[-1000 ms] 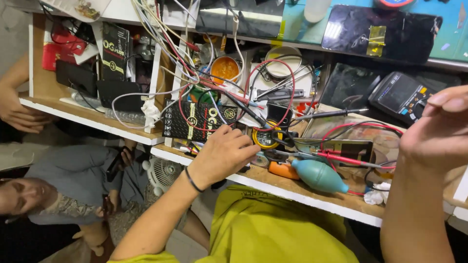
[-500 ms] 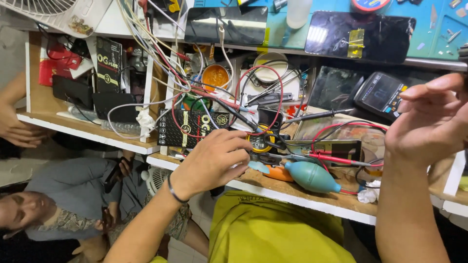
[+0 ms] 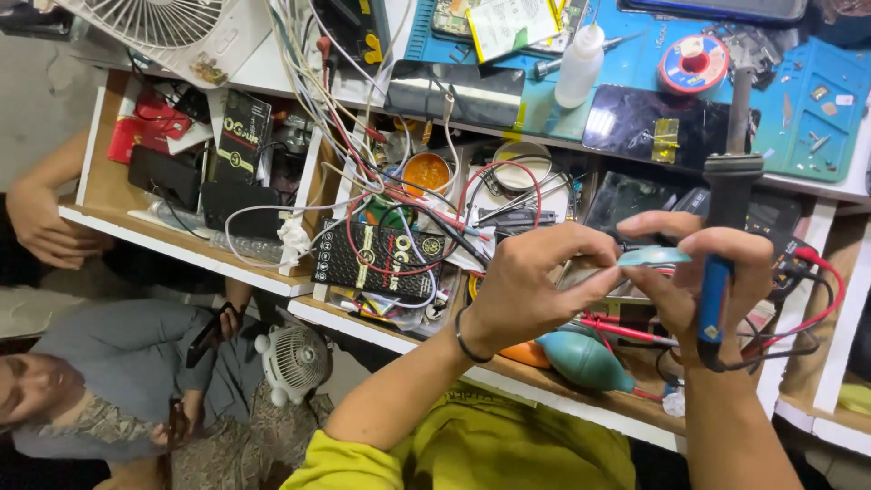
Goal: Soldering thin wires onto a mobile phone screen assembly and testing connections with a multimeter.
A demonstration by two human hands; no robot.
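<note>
We find the left hand (image 3: 535, 290) pinching a small teal disc (image 3: 655, 257), the right hand (image 3: 717, 281) at its 3 o'clock gripping the soldering iron (image 3: 726, 218); steady alignment seems needed.

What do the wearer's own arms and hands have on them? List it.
Both forearms are bare. The left hand has a thin dark band around its wrist. The right hand shows no ring or band. A yellow-green sleeve covers the left upper arm.

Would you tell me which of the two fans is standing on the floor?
The small white round fan, down beside the seated person; the bigger fan sits up on the bench.
</note>
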